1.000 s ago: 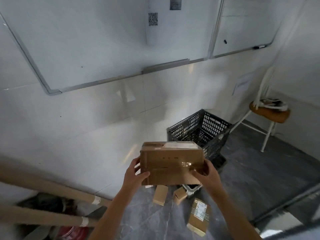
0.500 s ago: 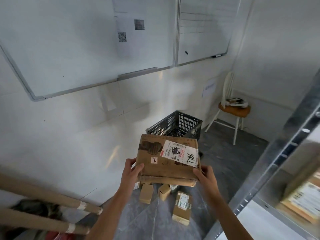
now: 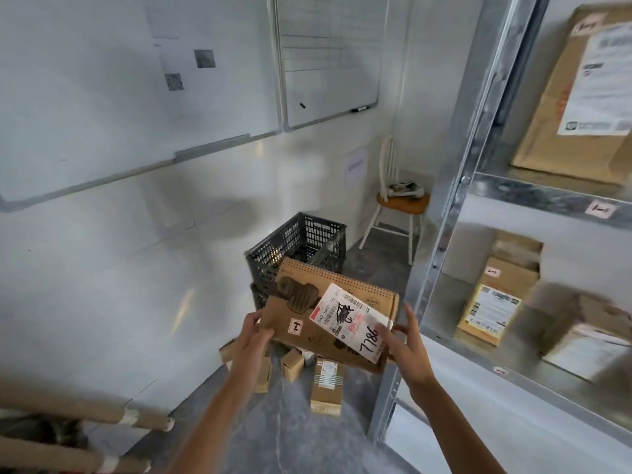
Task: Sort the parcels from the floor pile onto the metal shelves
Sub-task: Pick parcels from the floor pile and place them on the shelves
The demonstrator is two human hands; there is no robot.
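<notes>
I hold a flat brown cardboard parcel in front of me, tilted so its top faces me. It carries a white shipping label with "7786" handwritten on it. My left hand grips its left edge, and my right hand holds its right edge, thumb on the label. Beneath the parcel, several small brown parcels lie in a pile on the grey floor. The metal shelves rise at the right, just beyond my right hand.
Parcels sit on the shelves: a large one on the upper level, labelled ones on the middle level. A black plastic crate stands behind the pile. A wooden chair occupies the corner. Cardboard tubes lie at lower left.
The view has swung right, bringing the metal shelves into sight. The parcel has tipped so its labelled top faces me and has moved toward the shelves with both hands.
</notes>
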